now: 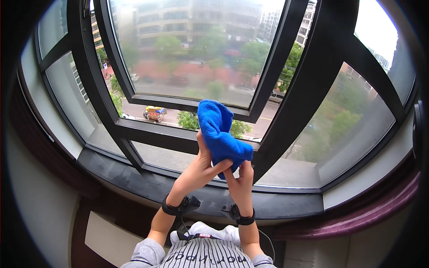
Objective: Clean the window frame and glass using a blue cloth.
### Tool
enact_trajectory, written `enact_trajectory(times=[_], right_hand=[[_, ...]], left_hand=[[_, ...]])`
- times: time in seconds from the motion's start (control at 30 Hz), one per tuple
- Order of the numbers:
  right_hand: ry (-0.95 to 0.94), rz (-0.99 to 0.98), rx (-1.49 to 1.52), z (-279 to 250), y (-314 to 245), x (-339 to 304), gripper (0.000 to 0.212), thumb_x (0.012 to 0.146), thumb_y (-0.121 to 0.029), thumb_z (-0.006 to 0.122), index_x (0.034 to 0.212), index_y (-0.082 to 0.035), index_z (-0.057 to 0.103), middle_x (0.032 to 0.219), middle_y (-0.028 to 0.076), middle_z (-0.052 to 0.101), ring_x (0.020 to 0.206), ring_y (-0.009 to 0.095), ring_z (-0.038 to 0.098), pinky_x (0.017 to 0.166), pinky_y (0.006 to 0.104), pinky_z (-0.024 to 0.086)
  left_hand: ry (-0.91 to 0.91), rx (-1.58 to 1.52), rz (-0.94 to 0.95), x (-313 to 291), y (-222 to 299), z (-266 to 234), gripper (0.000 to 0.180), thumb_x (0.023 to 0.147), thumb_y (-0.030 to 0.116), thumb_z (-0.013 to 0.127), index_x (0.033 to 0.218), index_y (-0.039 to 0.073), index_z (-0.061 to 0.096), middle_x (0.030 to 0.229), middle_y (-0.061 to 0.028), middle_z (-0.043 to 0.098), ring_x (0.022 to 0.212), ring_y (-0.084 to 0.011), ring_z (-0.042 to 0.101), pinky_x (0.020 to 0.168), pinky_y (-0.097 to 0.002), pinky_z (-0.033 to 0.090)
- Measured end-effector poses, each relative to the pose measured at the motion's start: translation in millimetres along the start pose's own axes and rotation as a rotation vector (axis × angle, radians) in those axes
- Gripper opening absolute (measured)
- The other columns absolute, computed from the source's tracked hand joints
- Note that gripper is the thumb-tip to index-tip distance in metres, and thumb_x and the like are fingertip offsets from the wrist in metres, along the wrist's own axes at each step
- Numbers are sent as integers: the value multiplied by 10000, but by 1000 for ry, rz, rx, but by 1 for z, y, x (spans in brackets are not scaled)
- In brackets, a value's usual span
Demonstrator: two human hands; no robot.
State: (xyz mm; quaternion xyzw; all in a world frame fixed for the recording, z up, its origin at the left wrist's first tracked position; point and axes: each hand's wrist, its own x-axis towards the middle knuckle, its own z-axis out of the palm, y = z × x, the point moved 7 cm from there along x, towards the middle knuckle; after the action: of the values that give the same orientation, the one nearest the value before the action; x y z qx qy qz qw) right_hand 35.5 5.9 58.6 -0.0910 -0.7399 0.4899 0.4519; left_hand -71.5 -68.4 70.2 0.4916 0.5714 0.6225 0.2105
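A bright blue cloth (219, 129), bunched and folded, is held up in front of the window by both hands. My left hand (201, 166) grips its lower left side, with the thumb lying across the bottom of the cloth. My right hand (241, 181) pinches the lower right corner, and some of its fingers are hidden behind the fabric. The cloth's top overlaps the bottom rail of the tilted-out window sash (187, 101) in the picture. Whether it touches that rail I cannot tell. The pane (187, 53) in the sash looks hazy.
Dark window frame bars (290, 94) stand around the sash, with a fixed pane (339, 125) on the right. Below runs a dark sill (134, 181). A purple curtain (348, 219) hangs at the lower right. Black wrist straps with small devices (190, 204) sit on both my wrists.
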Motion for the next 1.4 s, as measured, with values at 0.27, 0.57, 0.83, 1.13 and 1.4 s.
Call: enact_trajectory(times=[0.27,0.57,0.83,1.13,1.4], right_hand=[[229,174,-52,-20,10,30,480,900,-33,519,1370,11,431,1150,162,631,1028,240,629,918,334,469],[445,-276,-1314,30,-25,50,419,825,8,611,1236,-47,552,1003,178,630,1072,324,610,1059,439,396],[-170,-298,-906,134,-9,53,326,824,-127,602,1082,71,605,1091,224,600,1048,364,576,995,449,431],[-232,-466,-944,262,-7,60,589,767,-245,751,1278,-34,546,1112,107,578,1064,264,558,927,389,434],[-48,-159,-1046,85,-8,46,423,779,-252,762,1161,-109,652,1079,83,597,1012,288,568,925,401,414]], left_hand=[[275,201,114,-9,-3,-68,816,885,185,721,1460,-3,174,1465,-252,346,1351,-351,399,1111,-444,340],[572,749,222,-35,-16,-154,417,866,68,615,1243,-43,477,1225,-218,512,1205,-387,464,1053,-469,358],[964,752,328,-75,-18,-293,409,929,55,540,1315,-15,423,1377,-178,453,1340,-340,403,1116,-459,303],[1016,658,347,-33,-16,-399,556,1003,320,555,1421,26,336,1459,-144,375,1355,-298,381,1122,-476,293],[997,569,369,-32,-7,-436,785,929,443,646,1493,46,272,1510,-132,324,1417,-291,315,1166,-493,245]])
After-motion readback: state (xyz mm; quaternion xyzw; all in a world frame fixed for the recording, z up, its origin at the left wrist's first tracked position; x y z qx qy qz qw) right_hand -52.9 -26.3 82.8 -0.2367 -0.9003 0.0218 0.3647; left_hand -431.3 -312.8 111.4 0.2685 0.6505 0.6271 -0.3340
